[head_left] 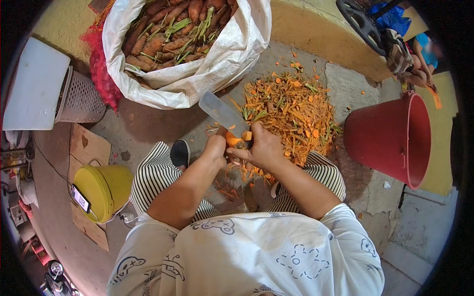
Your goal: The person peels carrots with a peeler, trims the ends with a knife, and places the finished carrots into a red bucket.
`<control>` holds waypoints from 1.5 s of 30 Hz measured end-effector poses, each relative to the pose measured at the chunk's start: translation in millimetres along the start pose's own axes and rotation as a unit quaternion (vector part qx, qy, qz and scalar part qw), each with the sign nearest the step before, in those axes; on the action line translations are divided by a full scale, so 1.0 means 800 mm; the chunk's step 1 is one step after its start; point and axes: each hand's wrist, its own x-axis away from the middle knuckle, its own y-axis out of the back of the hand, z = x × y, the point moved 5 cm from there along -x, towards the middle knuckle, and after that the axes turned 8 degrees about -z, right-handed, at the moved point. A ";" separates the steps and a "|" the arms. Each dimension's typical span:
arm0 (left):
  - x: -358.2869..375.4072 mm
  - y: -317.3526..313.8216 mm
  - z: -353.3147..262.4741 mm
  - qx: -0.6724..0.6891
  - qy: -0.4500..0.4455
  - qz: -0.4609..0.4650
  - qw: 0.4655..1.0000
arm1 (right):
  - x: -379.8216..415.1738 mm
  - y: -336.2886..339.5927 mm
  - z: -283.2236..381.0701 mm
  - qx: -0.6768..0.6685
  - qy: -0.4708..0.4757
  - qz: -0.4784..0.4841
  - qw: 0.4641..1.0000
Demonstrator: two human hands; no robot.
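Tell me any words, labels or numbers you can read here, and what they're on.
None can be read.
The phone on the yellow bucket has a lit screen, too small to read.
The shirt carries line drawings, no legible words.
The white sack and red bucket show no print.
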 end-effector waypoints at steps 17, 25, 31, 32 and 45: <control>-0.020 0.017 -0.012 -0.250 -0.208 -0.125 0.937 | 0.022 -0.031 -0.064 -0.238 -0.200 -0.003 0.950; 0.022 -0.025 -0.038 -0.447 -0.437 -0.051 0.779 | 0.047 -0.002 -0.049 -0.525 -0.310 0.147 0.779; 0.063 -0.002 -0.202 -0.578 -0.502 -0.184 0.616 | 0.050 0.183 -0.185 -0.565 -0.401 -0.232 0.683; 0.055 0.012 -0.234 -0.597 -0.509 -0.242 0.571 | 0.050 0.226 -0.216 -0.578 -0.320 -0.288 0.693; -0.011 0.129 -0.358 -0.762 -0.468 -0.358 0.269 | 0.151 0.251 -0.319 -0.227 -0.414 -0.255 0.844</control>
